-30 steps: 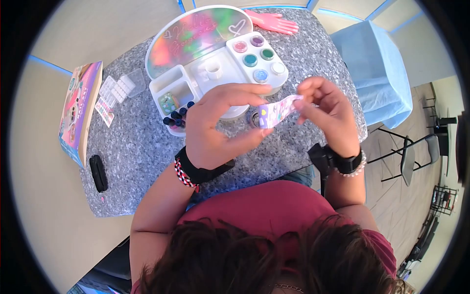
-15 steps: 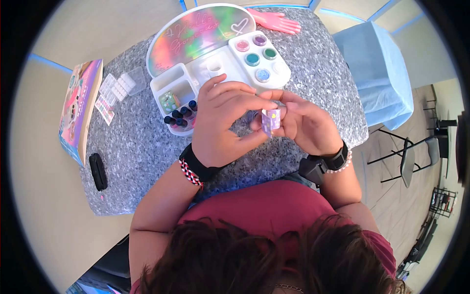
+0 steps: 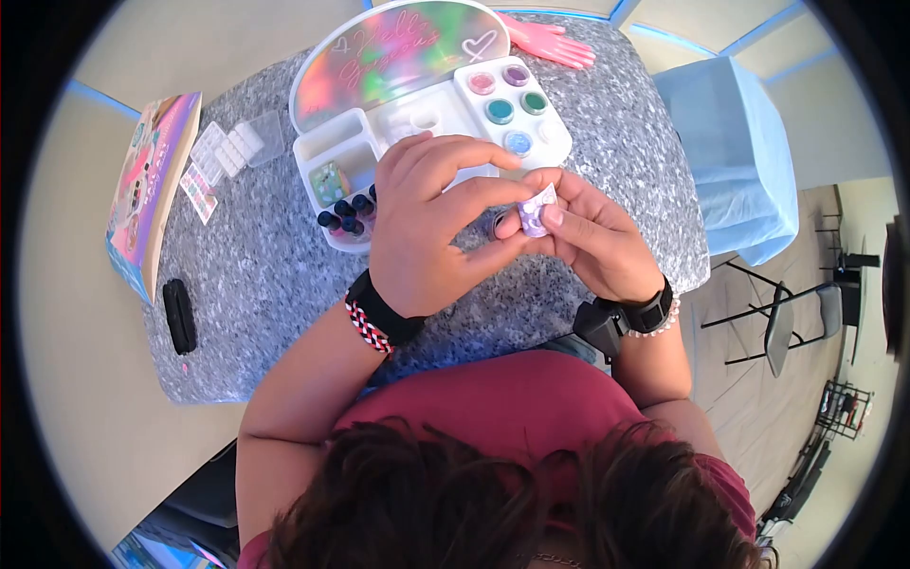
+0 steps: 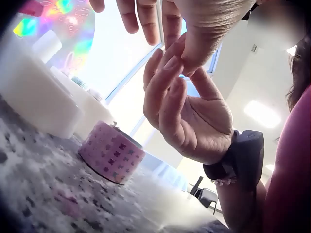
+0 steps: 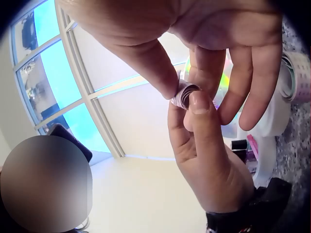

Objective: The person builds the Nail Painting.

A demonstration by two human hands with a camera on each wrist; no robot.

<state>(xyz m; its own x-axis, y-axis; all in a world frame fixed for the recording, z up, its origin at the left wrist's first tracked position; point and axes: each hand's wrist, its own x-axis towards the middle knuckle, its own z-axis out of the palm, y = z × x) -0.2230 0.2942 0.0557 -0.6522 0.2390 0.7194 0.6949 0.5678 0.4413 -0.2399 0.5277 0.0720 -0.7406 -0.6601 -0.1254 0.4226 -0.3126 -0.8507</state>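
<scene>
A purple-and-white patterned strip (image 3: 536, 212), coiled into a small roll, is held between the two hands above the table. My right hand (image 3: 605, 245) pinches it, thumb across its face. My left hand (image 3: 427, 223) meets it from the other side, its thumb and index fingertips at the coil. In the right wrist view the coil (image 5: 183, 94) shows its spiral end between the thumbs. Below the hands, a wider pink roll with a printed pattern (image 4: 112, 153) stands on the speckled table; the left hand partly hides it in the head view.
Behind the hands stands a white nail-kit station with a shiny mirror board (image 3: 398, 57), glitter pots (image 3: 500, 111) and dark-capped polish bottles (image 3: 351, 216). A pink model hand (image 3: 550, 43) lies at the back. Leftward are a box (image 3: 152, 190), clear cases (image 3: 232, 150) and a black pouch (image 3: 178, 316).
One second ago the strip stretched between the hands; now it is coiled up. My right hand has come in leftward beside the left and turned. The head view has shifted slightly.
</scene>
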